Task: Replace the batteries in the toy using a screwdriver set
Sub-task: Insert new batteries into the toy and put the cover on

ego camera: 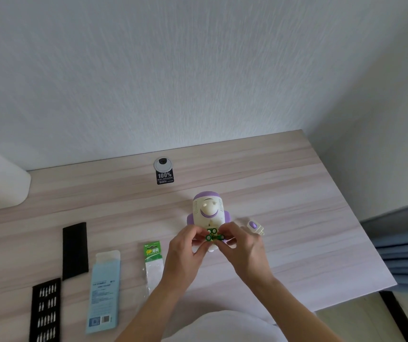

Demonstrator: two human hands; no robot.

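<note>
Head view: toy (207, 210) points head-away; left hand (185, 251), right hand (243, 246) pinch batteries (212, 236).

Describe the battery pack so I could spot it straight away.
Start at the wooden desk and find the white-and-purple toy near its middle. Just left of the left hand lies the battery pack, flat on the desk. Its green card top sets it apart from the pale blue box beside it.
</note>
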